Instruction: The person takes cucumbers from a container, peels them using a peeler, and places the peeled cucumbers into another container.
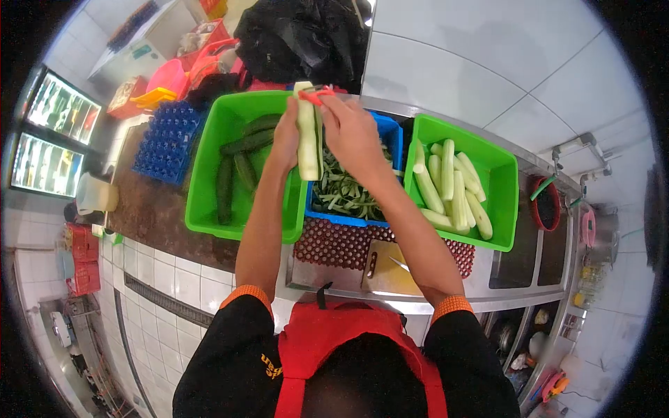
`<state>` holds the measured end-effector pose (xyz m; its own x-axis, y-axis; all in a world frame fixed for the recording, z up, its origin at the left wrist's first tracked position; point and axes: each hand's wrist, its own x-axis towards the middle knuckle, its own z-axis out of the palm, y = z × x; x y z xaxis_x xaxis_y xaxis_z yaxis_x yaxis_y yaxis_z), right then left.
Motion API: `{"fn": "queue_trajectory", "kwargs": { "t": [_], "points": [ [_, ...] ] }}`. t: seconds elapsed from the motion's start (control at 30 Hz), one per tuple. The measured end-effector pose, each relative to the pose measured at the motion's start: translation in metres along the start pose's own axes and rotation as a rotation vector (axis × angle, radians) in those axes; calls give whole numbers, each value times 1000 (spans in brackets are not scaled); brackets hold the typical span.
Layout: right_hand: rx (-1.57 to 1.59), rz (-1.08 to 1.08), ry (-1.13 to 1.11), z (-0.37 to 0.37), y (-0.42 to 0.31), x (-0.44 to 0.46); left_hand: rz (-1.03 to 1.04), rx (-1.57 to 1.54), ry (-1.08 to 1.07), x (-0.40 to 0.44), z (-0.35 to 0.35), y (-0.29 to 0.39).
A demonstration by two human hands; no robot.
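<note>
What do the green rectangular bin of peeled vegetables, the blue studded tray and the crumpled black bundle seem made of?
The green rectangular bin looks like smooth plastic: even colour, moulded rim. The blue studded tray seems moulded plastic, with regular pegs. The crumpled black bundle is probably glossy plastic film, by its creases and highlights; coated fabric is possible.

bright, even light with soft glare on white square wall tiles (pixel 446 63); curved distortion, black corners around them.

What is where
Vegetable box (pixel 201 191) left of left hand (pixel 285 139), peel box (pixel 348 221) below right hand (pixel 354 139), second vegetable box (pixel 500 202) farther right.
</note>
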<state>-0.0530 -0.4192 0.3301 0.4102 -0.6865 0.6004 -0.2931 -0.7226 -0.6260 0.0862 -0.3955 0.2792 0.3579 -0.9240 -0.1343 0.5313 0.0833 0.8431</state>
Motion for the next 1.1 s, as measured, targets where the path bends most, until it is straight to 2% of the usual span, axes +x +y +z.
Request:
{"fn": "queue_trajectory", "kwargs": {
  "t": [0.2, 0.23, 0.3, 0.33, 0.4, 0.43, 0.47, 0.53, 0.57, 0.6, 0.67, 0.7, 0.73, 0.77, 0.8, 0.87, 0.93, 1.0, 1.07, 1.1],
  "points": [
    [-25, 64, -261, -8, -14, -81, 99, -31, 252, 27, -24, 4],
    [-16, 60, -271, -11, -12, -93, 176, -120, 297, 30, -27, 1],
    [2, 197, -464, -17, -8, -109, 242, -258, 351, 38, -31, 1],
    [-8, 193, -454, -19, -3, -105, 245, -264, 338, 42, -34, 4],
    [178, 203, -246, -25, 1, -104, 198, -196, 94, 37, -43, 6],
    [227, 344, -304, -36, -2, -97, 199, -153, 121, 36, -43, 7],
    [225, 348, -291, -38, 4, -94, 194, -149, 109, 34, -41, 8],
    [464, 645, -334, -41, 15, -92, 220, -303, 22, 24, -32, 7],
    [457, 706, -341, -42, 18, -91, 146, -280, 68, 14, -24, 5],
    [440, 730, -306, -42, 14, -91, 114, -282, 38, 5, -15, -1],
    [335, 640, -78, -39, -1, -90, -72, -163, -36, -11, 0, -19],
    [337, 677, -86, -44, -7, -90, -54, -184, -143, -24, 17, -27],
    [345, 710, -100, -48, -11, -91, -77, -190, -164, -27, 30, -40],
    [351, 620, -13, -45, -1, -100, -62, -151, -177, -30, 41, -50],
    [342, 623, -7, -46, 10, -112, -40, -111, -186, -35, 48, -58],
    [478, 808, 206, -61, 28, -130, -33, -159, -222, -37, 55, -52],
    [452, 1053, 299, -94, 39, -141, 25, 107, -132, -33, 40, -44],
    [402, 1010, 433, -116, 67, -170, 100, 443, -31, -27, 12, -27],
    [247, 1072, 509, -142, 96, -206, 131, 820, 141, -18, -39, -18],
    [260, 1074, 581, -152, 86, -205, 106, 1116, 205, -15, -68, -16]
  ]
}}
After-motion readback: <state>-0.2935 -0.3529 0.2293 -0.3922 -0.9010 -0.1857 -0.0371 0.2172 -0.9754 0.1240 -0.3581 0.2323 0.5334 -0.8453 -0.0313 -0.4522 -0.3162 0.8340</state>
